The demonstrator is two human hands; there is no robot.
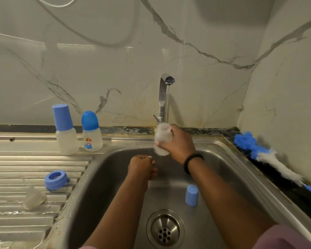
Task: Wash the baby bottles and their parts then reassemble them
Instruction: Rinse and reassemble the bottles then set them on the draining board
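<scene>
Bottle [162, 139] blurred; brush [269, 157] cut off.

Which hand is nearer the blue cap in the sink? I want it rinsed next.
Left. The left hand hovers up-left of the blue cap; the right hand is farther, holding a bottle.

Two bare forearms, a black beaded bracelet [192, 163] circling the right wrist, a pinkish-mauve sleeve [285, 238] showing at the right upper arm, a sliver of matching fabric near the left arm

No readable text; the small bottle [92, 139] seemingly bears only pictures.
</scene>
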